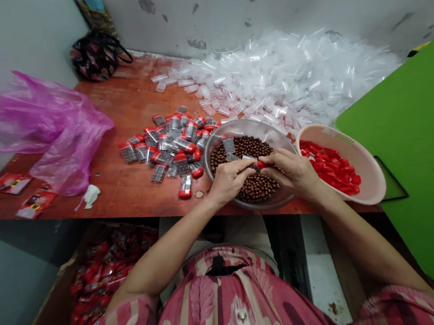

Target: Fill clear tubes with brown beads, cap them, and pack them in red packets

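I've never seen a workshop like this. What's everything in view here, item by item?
Wooden table: one, reddish-brown, in front of the person
Capped clear cases: dozens, clear and red, mid-table
Clear tubes: large heap, clear, table's back
Glass bowl: one, clear, under the hands
Brown beads: many, brown, in the bowl
Basin: one, pale pink, table's right edge
Red caps: many, red, in the basin
Plastic bag: one, magenta, table's left
Patterned bag: one, dark, back corner
Printed cards: several, red, table's left edge
Cardboard box: one, brown, below the table, holding red packets
Green board: one, green, far right
Red cap: one, red, between both hands
Left hand: one, over the bowl
Right hand: one, over the bowl
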### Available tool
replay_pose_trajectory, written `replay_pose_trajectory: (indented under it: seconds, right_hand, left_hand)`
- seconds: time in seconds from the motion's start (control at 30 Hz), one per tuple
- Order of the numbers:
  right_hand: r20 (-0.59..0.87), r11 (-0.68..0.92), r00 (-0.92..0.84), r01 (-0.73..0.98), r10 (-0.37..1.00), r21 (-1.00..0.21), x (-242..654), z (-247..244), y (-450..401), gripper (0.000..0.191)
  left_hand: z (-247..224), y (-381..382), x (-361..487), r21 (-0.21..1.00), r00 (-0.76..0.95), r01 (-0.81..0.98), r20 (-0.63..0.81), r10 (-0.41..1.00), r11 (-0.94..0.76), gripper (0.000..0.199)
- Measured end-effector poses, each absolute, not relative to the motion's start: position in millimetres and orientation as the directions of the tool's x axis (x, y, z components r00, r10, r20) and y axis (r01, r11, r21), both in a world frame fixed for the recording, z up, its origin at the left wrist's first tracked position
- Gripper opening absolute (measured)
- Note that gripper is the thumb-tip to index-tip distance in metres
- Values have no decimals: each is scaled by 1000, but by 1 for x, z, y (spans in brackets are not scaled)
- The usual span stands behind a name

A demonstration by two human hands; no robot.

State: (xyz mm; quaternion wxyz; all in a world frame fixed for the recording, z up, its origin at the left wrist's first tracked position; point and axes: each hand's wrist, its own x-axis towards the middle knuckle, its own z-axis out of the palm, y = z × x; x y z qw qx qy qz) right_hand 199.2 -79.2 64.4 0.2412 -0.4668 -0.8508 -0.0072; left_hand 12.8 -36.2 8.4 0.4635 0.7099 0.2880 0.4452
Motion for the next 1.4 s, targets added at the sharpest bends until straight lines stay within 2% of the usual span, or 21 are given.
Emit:
replay_pose_trajectory:
  seconds: [0.2, 0.33, 0.4, 0.47, 0.53, 0.6, 0.67, 0.83, 0.9, 0.97, 1.07, 1.13, 1.4]
  right_hand:
    - [416, 552, -416, 780, 809, -293, 193, 54, -77, 17]
    - [425, 497, -291, 684, 857, -534, 192, 52, -64, 20]
    - [383, 403, -161, 565, 910, -720, 192, 54, -60, 27]
    - [309, 306, -48, 351, 950, -885, 193, 54, -61, 37]
    - [229, 225, 14, 129, 973, -966, 195, 52, -65, 43]
    - [156, 156, 52, 15, 986, -988, 199, 46, -70, 40]
    - [93, 94, 90, -11, 992, -995, 203, 40, -73, 35]
    - [83, 86, 120, -19, 989, -996, 206, 40, -66, 35]
    - [37, 38, 45, -34, 998, -999, 203, 44, -62, 36]
    - [-78, -83, -73, -69, 994, -994, 199, 48, -59, 38]
    - [-259, -297, -243, -136, 935, -945, 193, 49, -58, 37]
    - [-318, -376, -287, -176, 904, -910, 189, 47, -58, 32]
    - [-272, -297, -126, -287, 954, -911, 170, 36, -55, 20]
  left_hand:
    - [5, -37, 12, 900, 451, 26, 378, 808, -436, 25]
    - [6, -32, 13, 954, 416, -26, 282, 865, -299, 24]
    - [5, -28, 15, 974, 384, -127, 221, 897, -186, 26]
    - [4, -25, 17, 962, 358, -265, 154, 921, -58, 32]
    - [3, -23, 19, 922, 360, -382, 87, 929, 61, 40]
    - [3, -22, 19, 885, 384, -443, 41, 922, 145, 46]
    - [3, -23, 18, 877, 398, -453, 37, 917, 161, 48]
    - [2, -26, 15, 959, 385, -262, 207, 900, -108, 30]
    - [1, -27, 15, 957, 401, -200, 275, 874, -210, 26]
    - [0, -27, 14, 948, 399, -170, 316, 861, -269, 24]
    - [-2, -27, 14, 942, 403, -140, 334, 852, -303, 26]
    - [-3, -26, 14, 940, 419, -133, 340, 842, -313, 27]
    - [-4, -25, 14, 941, 386, -121, 338, 858, -316, 25]
